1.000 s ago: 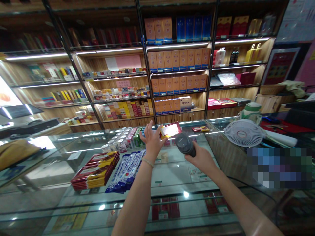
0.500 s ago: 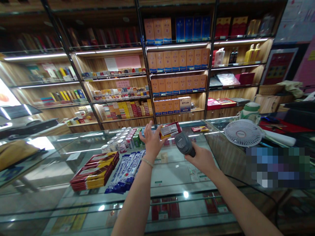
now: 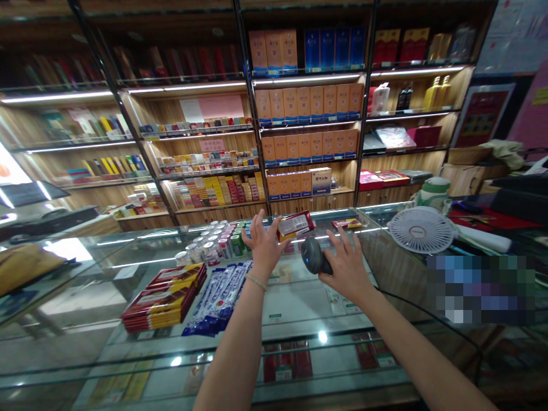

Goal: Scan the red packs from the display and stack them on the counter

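Over the glass counter (image 3: 291,302), my left hand (image 3: 264,245) holds a red and yellow packet (image 3: 296,225) between thumb and fingers, its barcode side facing me. My right hand (image 3: 347,265) has its fingers spread, while the thumb side still bears on the handle of a dark barcode scanner (image 3: 312,256). A blue light shows on the scanner, just below the packet. Another red and yellow packet (image 3: 346,223) lies farther back on the counter. Stacked red and yellow packets (image 3: 165,299) and blue wrapped sticks (image 3: 220,299) lie to the left of my left forearm.
Small jars and tubes (image 3: 209,251) stand in rows behind the blue sticks. At the right are a white fan (image 3: 422,230), a green and white jug (image 3: 432,194) and a black cable (image 3: 428,313). Shelves of boxes (image 3: 306,105) rise behind the counter.
The fingers of my right hand have opened out from the scanner handle, and the scanner has turned and shifted slightly left. My left hand and its packet look nearly unchanged.
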Demonstrator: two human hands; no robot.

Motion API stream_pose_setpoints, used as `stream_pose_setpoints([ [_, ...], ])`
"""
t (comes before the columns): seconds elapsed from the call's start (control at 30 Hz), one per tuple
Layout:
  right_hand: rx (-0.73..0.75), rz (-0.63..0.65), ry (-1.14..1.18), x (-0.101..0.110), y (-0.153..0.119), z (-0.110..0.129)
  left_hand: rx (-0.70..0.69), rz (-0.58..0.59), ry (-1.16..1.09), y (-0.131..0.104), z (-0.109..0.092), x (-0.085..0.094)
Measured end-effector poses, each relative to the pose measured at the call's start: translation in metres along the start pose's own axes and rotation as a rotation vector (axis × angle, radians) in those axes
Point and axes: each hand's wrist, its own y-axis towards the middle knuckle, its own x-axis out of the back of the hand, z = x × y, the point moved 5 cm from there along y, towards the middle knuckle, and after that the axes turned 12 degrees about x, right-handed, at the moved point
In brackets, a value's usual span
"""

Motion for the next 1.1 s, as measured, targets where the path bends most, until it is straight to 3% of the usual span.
stream_pose_setpoints([
  [0.53,0.040,0.112,0.026,-0.023,-0.007,0.006,0.007,0.008,0.000,0.000,0.001,-0.002],
  [0.9,0.134,0.250,0.151,-0.029,-0.010,0.010,0.015,0.036,-0.015,0.000,-0.002,0.001],
  [1.1,0.124,0.304,0.237,-0.036,-0.006,-0.003,-0.004,0.026,-0.004,-0.001,-0.001,-0.001],
])
